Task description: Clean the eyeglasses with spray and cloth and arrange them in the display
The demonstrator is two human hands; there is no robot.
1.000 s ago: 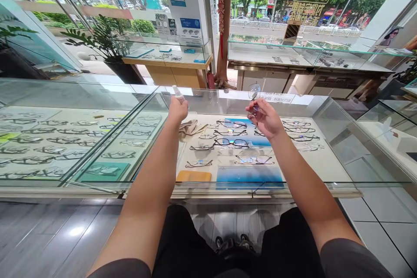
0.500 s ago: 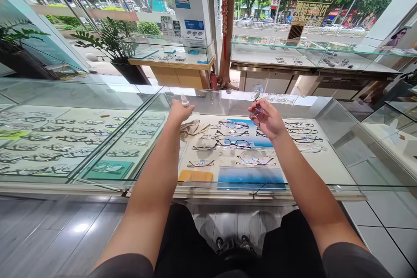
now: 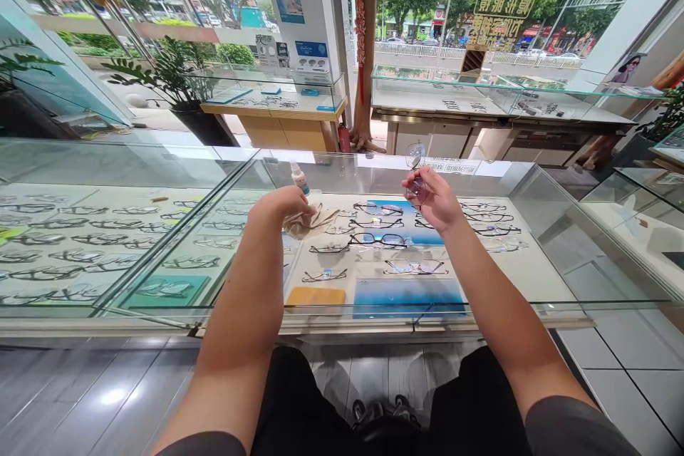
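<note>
My right hand pinches a pair of eyeglasses and holds it up over the glass counter, with one lens above the fingers and the other below. My left hand bends down at the wrist onto a beige cleaning cloth, its fingers curled at the cloth; the hand hides part of it. Just behind my left hand stands a small white spray bottle, upright on the glass and apart from the fingers.
Beneath the glass top of the display case lie several rows of eyeglasses, a teal tray, an orange pad and blue sheets. Across the aisle stand more glass showcases, a wooden trunk and a potted plant.
My left hand has let go of the spray bottle, leaving it standing, and has come down toward me onto the cloth. My right hand still holds the eyeglasses up. The view has shifted slightly.
</note>
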